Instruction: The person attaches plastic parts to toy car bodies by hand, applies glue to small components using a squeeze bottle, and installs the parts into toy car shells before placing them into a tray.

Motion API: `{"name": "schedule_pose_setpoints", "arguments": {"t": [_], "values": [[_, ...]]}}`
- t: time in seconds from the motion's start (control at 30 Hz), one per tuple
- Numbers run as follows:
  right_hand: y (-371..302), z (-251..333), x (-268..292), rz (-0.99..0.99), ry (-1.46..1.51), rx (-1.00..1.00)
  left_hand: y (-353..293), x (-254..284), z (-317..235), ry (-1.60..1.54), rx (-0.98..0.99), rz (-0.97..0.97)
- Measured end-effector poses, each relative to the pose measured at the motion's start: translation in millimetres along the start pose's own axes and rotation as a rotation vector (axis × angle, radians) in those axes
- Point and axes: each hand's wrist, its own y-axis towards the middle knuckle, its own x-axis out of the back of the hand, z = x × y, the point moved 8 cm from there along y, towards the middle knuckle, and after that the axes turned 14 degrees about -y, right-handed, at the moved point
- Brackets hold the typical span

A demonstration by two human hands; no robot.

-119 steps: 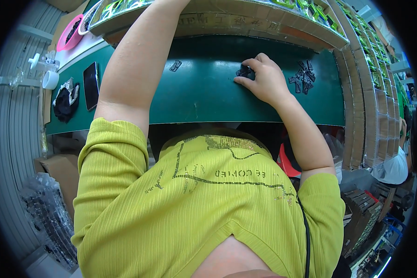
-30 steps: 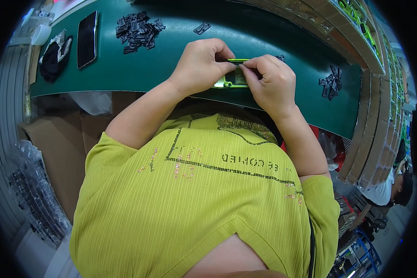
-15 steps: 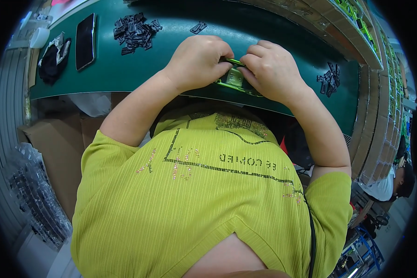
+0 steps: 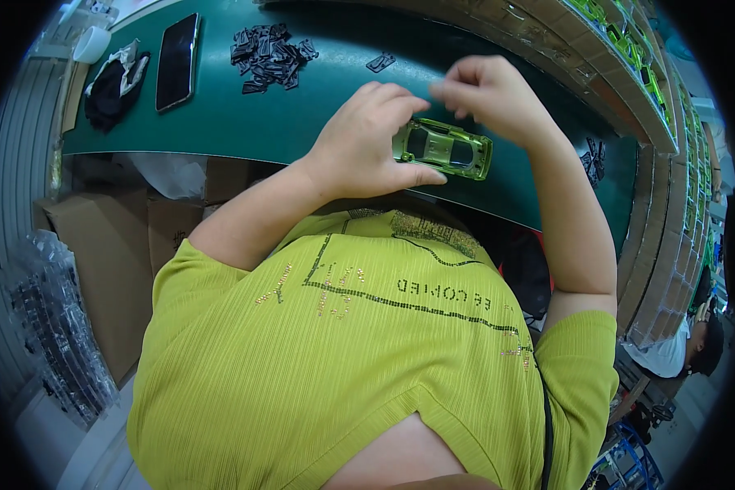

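Note:
My left hand [image 4: 367, 143] grips one end of a shiny green toy car body [image 4: 451, 150], thumb along its near side and fingers at the far side. The car lies lengthwise left to right, roof and dark window openings facing up, over the near edge of the table. My right hand [image 4: 494, 98] is raised just beyond the car, apart from it. Its fingers are bent and their tips blurred, so whether they hold anything cannot be made out. Beyond my hands, a small black plastic part or two [image 4: 380, 62] lie on the table.
On the green table [image 4: 220, 126] lie a heap of black plastic parts [image 4: 271, 59], a phone [image 4: 177, 62], a dark cloth bundle [image 4: 116, 91] and another black heap [image 4: 594, 161] at the right. Cardboard trays [image 4: 649, 122] with green car bodies line the right side. Another person [image 4: 670, 347] sits farther right.
The car body has turned from between both hands to lie roof up in my left hand. My right hand has let go of it and lifted away. The whole view has shifted slightly.

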Motion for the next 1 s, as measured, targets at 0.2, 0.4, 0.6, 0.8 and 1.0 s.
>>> {"name": "schedule_pose_setpoints", "arguments": {"t": [0.2,0.4,0.6,0.8,1.0], "values": [[55,35,-12,-0.032,-0.506,-0.258,-6,-7,0,0.001,-0.041,-0.029],[61,24,-15,-0.048,-0.528,-0.190,-10,-6,3,-0.025,-0.040,-0.036],[40,11,-17,-0.079,-0.402,-0.102,-11,-7,4,-0.069,-0.028,-0.023],[-17,20,27,-0.328,-0.025,0.195,-9,0,6,-0.077,-0.048,-0.050],[-83,52,4,-0.427,-0.280,0.394,-8,-2,3,-0.032,-0.140,-0.056]]}}
